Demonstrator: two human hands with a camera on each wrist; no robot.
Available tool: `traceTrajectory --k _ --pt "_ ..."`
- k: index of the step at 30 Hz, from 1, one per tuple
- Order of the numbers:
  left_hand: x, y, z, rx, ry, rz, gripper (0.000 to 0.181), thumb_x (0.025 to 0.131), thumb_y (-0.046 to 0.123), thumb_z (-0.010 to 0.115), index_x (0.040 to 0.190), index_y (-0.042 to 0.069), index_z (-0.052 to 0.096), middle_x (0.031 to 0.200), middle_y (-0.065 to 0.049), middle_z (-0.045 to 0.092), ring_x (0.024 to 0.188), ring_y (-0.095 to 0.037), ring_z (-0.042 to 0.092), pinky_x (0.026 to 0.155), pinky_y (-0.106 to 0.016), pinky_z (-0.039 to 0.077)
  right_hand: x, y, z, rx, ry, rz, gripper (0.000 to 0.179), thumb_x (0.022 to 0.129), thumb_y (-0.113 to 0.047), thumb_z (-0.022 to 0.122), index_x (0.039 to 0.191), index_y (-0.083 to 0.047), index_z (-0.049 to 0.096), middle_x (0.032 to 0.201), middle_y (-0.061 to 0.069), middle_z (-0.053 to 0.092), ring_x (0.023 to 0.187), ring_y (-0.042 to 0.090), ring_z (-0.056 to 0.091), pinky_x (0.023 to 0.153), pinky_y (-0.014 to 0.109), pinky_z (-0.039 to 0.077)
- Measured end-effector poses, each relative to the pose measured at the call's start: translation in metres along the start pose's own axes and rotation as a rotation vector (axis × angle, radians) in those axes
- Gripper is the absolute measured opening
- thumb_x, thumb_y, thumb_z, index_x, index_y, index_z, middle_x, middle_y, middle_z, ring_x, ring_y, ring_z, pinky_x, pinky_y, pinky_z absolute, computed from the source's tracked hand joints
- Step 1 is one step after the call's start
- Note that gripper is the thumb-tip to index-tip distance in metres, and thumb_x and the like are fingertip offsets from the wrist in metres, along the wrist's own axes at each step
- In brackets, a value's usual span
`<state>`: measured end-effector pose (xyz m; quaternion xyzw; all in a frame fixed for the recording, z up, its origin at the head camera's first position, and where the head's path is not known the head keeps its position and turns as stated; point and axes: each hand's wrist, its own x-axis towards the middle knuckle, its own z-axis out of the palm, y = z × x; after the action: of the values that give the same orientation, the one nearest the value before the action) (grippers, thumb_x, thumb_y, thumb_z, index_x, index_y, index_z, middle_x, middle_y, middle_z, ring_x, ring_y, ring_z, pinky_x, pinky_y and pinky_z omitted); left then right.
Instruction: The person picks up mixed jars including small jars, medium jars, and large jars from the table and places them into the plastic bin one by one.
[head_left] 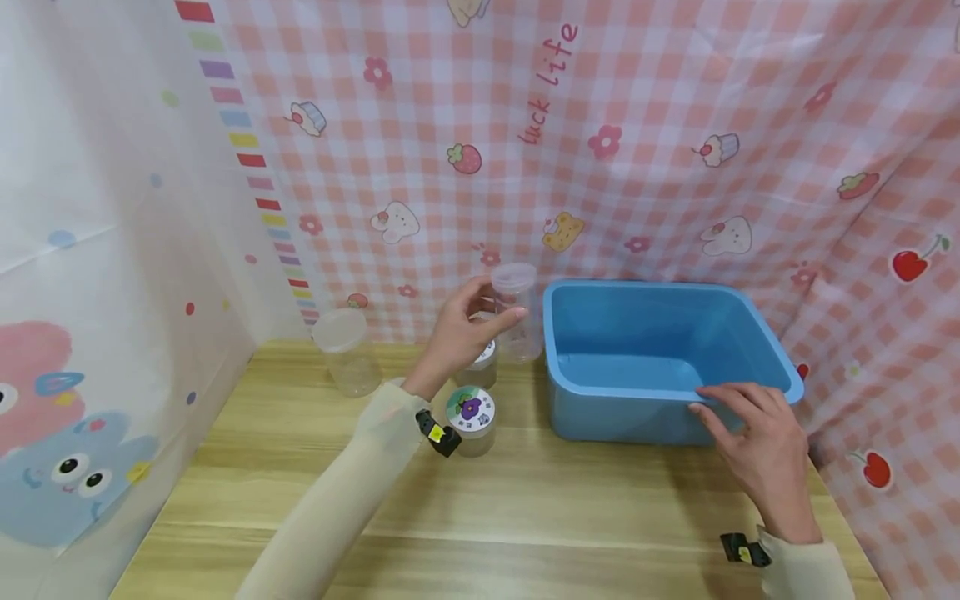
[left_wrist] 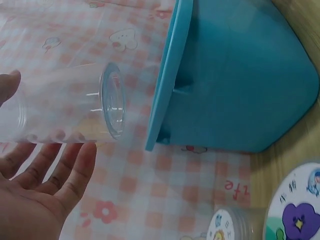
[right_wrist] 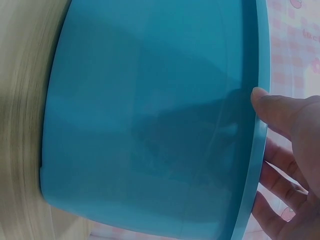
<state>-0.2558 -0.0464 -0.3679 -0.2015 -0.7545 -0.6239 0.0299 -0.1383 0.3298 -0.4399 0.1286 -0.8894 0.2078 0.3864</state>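
My left hand holds a clear plastic jar with a pale lid, thumb on one side and fingers on the other. In the left wrist view the jar's base is raised off the table, to the side of the blue bin. My right hand pinches the bin's front rim near its right corner. Its thumb presses the outer side, and the other fingers reach over the rim.
Below my left wrist stands a jar with a purple-flower lid; another labelled jar is just behind it. A second clear lidded jar stands at the left. Checked cloth hangs behind the wooden table.
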Motion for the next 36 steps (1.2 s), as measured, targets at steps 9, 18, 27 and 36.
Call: traceTrajectory --k 9,18,27,36 --pt "0.017 0.006 0.022 -0.008 -0.034 -0.055 0.047 0.092 0.042 0.076 0.133 0.026 0.06 0.117 -0.004 0.066 0.104 -0.021 0.066 0.078 -0.04 0.063 0.0 0.001 -0.001 -0.012 -0.014 0.018 0.043 0.067 -0.002 0.092 0.107 -0.01 0.079 0.101 0.013 0.072 0.096 0.033 0.058 0.08 0.036 0.041" --pt "0.03 0.013 0.041 0.032 -0.05 -0.128 0.054 0.091 0.049 0.075 0.131 0.017 0.059 0.116 -0.004 0.064 0.099 -0.019 0.065 0.075 -0.032 0.061 -0.001 0.001 -0.001 -0.011 -0.011 0.019 0.043 0.067 -0.002 0.092 0.107 -0.01 0.079 0.101 0.013 0.071 0.095 0.033 0.057 0.078 0.035 0.04" --pt "0.038 0.017 0.058 -0.011 -0.038 -0.274 0.062 0.086 0.058 0.076 0.13 0.016 0.061 0.116 -0.005 0.067 0.088 -0.023 0.074 0.076 -0.041 0.065 0.0 0.001 -0.002 -0.006 -0.005 0.015 0.043 0.068 -0.002 0.092 0.108 -0.01 0.079 0.101 0.013 0.072 0.096 0.033 0.057 0.079 0.037 0.041" --pt "0.039 0.015 0.064 -0.003 -0.051 -0.369 0.075 0.09 0.059 0.071 0.142 0.008 0.052 0.116 -0.009 0.068 0.089 -0.025 0.076 0.078 -0.039 0.065 0.0 0.001 -0.001 0.0 -0.007 0.012 0.04 0.07 -0.004 0.092 0.108 -0.01 0.079 0.101 0.013 0.071 0.096 0.033 0.057 0.082 0.04 0.041"
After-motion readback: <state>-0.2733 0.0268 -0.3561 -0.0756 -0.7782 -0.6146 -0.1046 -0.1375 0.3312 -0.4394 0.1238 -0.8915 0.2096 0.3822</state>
